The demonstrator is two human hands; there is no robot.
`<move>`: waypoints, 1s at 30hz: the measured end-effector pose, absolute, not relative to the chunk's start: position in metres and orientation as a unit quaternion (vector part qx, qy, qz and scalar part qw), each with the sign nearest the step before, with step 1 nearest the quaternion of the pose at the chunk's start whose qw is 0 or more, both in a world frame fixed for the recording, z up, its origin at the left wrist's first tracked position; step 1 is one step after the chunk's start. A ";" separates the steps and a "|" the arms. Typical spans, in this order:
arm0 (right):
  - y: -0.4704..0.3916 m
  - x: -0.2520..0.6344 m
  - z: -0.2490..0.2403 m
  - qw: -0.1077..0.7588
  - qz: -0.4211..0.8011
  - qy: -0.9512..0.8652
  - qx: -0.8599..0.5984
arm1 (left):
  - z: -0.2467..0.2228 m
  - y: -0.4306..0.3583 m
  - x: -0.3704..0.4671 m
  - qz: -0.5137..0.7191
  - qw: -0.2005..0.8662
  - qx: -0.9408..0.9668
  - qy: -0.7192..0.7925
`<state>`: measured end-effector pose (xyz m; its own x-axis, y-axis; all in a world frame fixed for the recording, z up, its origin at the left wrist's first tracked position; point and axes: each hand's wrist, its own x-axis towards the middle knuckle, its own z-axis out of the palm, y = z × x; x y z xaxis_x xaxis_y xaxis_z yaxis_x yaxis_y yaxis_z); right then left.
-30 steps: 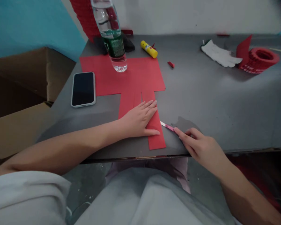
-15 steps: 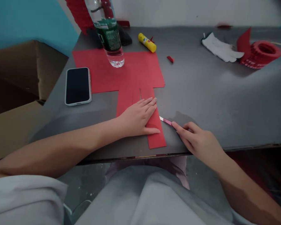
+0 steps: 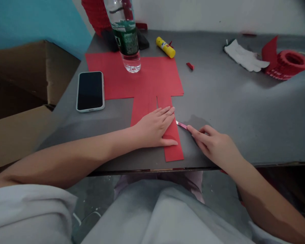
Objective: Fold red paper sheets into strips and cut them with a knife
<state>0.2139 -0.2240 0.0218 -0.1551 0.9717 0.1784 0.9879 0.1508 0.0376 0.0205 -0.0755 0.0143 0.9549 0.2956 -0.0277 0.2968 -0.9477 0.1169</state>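
Note:
Several pieces of red paper (image 3: pixel 152 74) lie on the grey table, one strip reaching down toward the front edge. My left hand (image 3: pixel 157 127) rests flat on the red paper strip (image 3: pixel 175 152), its fingers and thumb spread. A narrow slit shows in the paper just above the fingertips. To the right, my right hand (image 3: pixel 213 144) grips a slim pink craft knife (image 3: pixel 182 125) with a short pale blade. The blade tip points left and lies at or very near the strip's right edge; contact cannot be made out.
A water bottle (image 3: pixel 128 44) stands on the paper. A phone (image 3: pixel 90 91) lies at the left, beside a cardboard box (image 3: pixel 58 73). Farther back are a yellow glue stick (image 3: pixel 165 47), a red scrap (image 3: pixel 190 66), a white glove (image 3: pixel 245 56) and a red roll (image 3: pixel 289 64).
The whole scene has shifted slightly right in view. The knife in my right hand has moved a little up along the strip's edge and closer to it. My left hand keeps its place.

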 end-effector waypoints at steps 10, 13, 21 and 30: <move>-0.236 0.215 0.025 0.074 -0.031 -0.764 -0.640 | 0.018 -0.082 0.018 0.014 0.057 0.991 0.124; -0.244 0.214 0.028 0.076 -0.009 -0.766 -0.639 | 0.021 -0.083 0.017 0.012 0.060 0.993 0.103; -0.249 0.215 0.024 0.074 -0.019 -0.759 -0.647 | 0.022 -0.080 0.014 0.022 0.065 0.989 0.130; -0.247 0.213 0.023 0.053 -0.038 -0.758 -0.649 | 0.020 -0.080 0.015 0.014 0.051 0.991 0.124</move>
<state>0.2129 -0.2467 0.0232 -0.1514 0.9798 0.1305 0.9880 0.1542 -0.0114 0.0151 -0.0804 0.0195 0.9690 0.2464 0.0148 0.2436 -0.9641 0.1054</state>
